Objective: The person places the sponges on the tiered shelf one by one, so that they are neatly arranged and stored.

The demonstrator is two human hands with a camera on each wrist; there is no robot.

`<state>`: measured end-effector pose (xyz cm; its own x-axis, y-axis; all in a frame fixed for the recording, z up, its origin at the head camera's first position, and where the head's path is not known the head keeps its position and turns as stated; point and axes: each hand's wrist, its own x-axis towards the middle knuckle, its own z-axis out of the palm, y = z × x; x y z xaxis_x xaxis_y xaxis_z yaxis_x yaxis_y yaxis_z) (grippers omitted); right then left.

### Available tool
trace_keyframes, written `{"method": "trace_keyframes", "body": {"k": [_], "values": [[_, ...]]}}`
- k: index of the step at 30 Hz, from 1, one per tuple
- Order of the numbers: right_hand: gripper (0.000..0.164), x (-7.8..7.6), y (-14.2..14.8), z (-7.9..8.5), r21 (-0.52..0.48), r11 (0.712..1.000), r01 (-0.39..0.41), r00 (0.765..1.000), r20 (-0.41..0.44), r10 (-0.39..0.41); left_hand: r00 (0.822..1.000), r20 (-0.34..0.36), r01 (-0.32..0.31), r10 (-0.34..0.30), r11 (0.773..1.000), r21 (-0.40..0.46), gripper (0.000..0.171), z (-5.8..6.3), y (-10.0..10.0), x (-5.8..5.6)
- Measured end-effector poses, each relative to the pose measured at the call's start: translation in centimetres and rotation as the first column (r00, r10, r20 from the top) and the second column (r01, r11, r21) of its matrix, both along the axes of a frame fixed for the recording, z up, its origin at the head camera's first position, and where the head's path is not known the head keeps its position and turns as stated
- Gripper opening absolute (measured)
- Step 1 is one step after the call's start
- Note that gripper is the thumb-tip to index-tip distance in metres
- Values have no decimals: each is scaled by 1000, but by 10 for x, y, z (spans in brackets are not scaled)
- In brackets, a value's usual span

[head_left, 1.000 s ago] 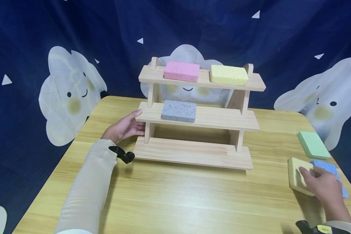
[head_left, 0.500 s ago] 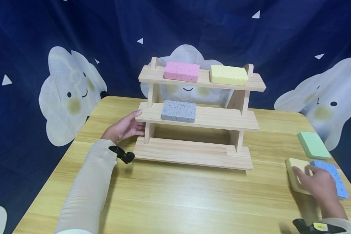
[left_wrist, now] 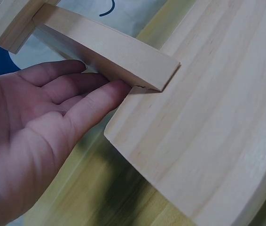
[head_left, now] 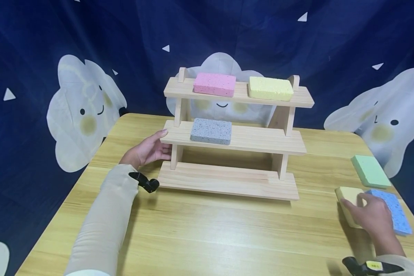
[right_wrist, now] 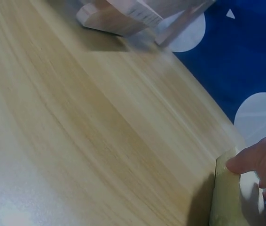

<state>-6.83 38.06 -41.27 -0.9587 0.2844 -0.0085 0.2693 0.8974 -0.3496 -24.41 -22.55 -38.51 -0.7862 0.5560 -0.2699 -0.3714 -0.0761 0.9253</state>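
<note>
A three-tier wooden shelf stands on the table in the head view. My left hand holds its left end, the thumb on the middle board and the fingers against the upright; the left wrist view shows these fingers touching the wood. At the table's right side my right hand pinches a pale yellow sponge, tilted and partly covered by the hand. The right wrist view shows the sponge's edge under the thumb. Beside it lies a blue sponge, partly hidden by the hand.
On the top board sit a pink sponge and another yellow sponge. A grey speckled sponge lies on the middle board. Behind the blue sponge, a green sponge lies near the table's right edge. A dark blue curtain hangs behind.
My right hand has shifted a little to the left with the yellow sponge, and more of the blue sponge shows. The left hand and shelf have stayed put.
</note>
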Motion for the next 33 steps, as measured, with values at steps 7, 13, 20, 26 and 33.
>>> {"method": "trace_keyframes", "body": {"k": [7,13,20,26,33], "values": [[62,-2,-2,3,-2,1000,-12,1000,27,12,1000,17,-7,7,1000,4,63,1,0,0],[67,-4,-5,7,-9,1000,-26,999,39,26,1000,15,-3,3,1000,12,62,2,0,0],[65,-8,-12,16,-5,997,-80,997,-6,80,1000,9,3,-3,1000,10,64,0,0,-1],[53,-13,-17,28,5,994,-107,993,-50,107,1000,5,0,0,1000,8,63,-1,0,-1],[37,-17,-25,41,12,991,-134,971,-196,134,1000,8,-6,6,1000,0,63,0,0,0]]}}
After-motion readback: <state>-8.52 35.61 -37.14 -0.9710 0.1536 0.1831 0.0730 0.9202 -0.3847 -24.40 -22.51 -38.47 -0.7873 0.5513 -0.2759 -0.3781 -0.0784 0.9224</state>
